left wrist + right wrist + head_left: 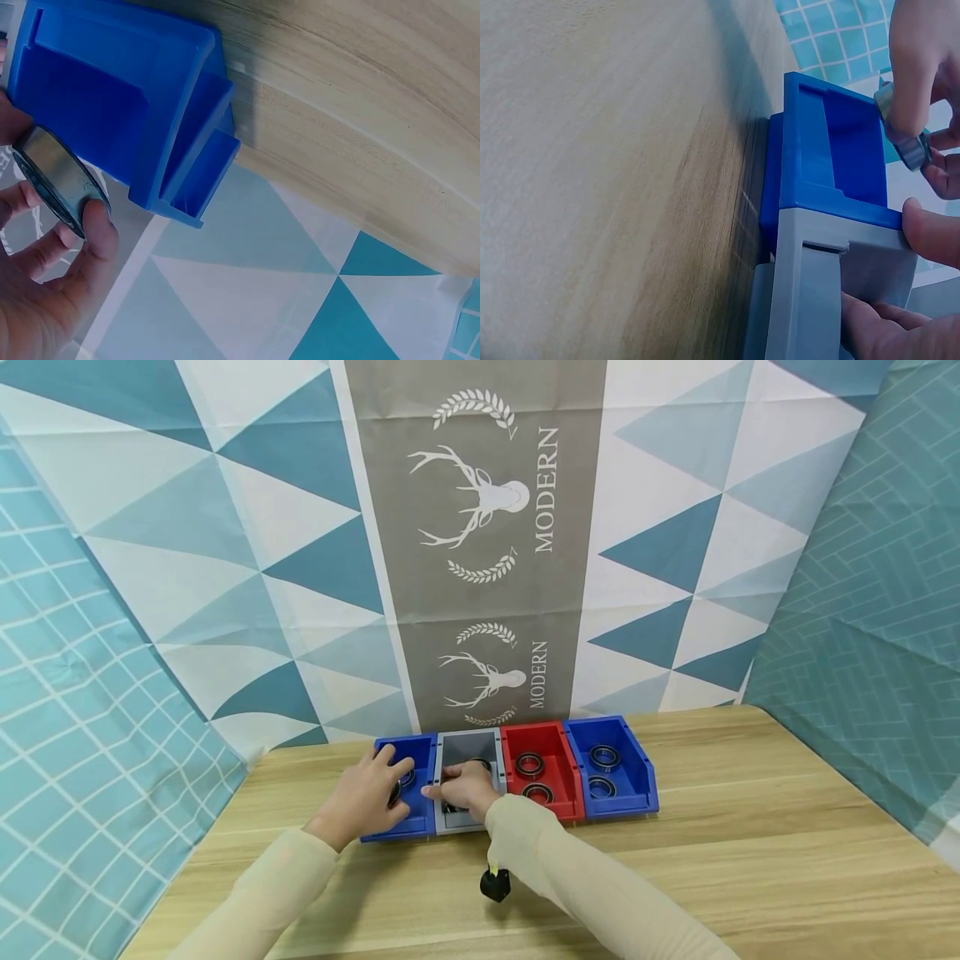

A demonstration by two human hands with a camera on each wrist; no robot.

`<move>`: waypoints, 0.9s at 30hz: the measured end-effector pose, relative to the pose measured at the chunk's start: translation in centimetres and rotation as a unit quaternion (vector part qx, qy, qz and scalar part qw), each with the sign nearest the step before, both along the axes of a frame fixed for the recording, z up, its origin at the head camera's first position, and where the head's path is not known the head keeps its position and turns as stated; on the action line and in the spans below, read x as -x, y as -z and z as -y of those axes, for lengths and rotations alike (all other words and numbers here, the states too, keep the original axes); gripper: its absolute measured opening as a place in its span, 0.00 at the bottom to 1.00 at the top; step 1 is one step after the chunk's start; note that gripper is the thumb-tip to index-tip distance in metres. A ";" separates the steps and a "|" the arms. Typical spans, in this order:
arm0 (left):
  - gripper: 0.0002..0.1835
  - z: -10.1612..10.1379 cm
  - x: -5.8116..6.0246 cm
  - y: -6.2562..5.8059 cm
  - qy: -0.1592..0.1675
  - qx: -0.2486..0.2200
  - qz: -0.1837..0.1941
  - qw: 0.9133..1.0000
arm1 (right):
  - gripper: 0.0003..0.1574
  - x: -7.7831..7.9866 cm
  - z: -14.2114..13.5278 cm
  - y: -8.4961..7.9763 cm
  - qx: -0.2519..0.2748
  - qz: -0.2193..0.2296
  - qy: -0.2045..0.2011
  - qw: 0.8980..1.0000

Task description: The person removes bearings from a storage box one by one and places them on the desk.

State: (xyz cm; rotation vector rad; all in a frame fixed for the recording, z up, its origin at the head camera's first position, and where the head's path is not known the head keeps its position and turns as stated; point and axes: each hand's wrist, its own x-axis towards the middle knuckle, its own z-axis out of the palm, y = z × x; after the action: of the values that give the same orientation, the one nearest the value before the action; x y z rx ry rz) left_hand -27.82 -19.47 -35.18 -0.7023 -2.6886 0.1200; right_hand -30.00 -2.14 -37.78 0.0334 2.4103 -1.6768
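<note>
My left hand (367, 793) pinches a ball bearing (64, 180) between thumb and fingers, over the leftmost blue bin (112, 97). The bearing is a metal ring with dark faces, tilted on edge in the left wrist view. Beside it, my right hand (467, 789) reaches into the grey bin (470, 742). Its fingers (874, 326) are down inside the bin, with the thumb (930, 232) apart from them at the wall shared with the blue bin. A dark bearing (482, 765) shows partly behind that hand; its fingertips are hidden in the head view.
Right of the grey bin stand a red bin (558, 752) with two bearings and another blue bin (637, 760) with two bearings. The bins sit side by side on a wooden table (750, 827), before a patterned cloth backdrop (480, 610). A small black object (495, 885) shows below the right sleeve.
</note>
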 end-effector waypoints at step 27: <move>0.28 -0.3 -3.8 -0.1 0.011 0.004 0.010 1.000 | 0.36 0.1 -0.1 -0.1 -0.001 0.011 -0.014 1.000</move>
State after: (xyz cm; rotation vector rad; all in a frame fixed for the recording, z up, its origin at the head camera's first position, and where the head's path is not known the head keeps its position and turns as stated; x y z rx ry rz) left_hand -24.02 -19.21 -35.12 -0.7384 -2.7006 0.1187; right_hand -30.12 -2.06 -37.69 0.0193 2.3848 -1.6536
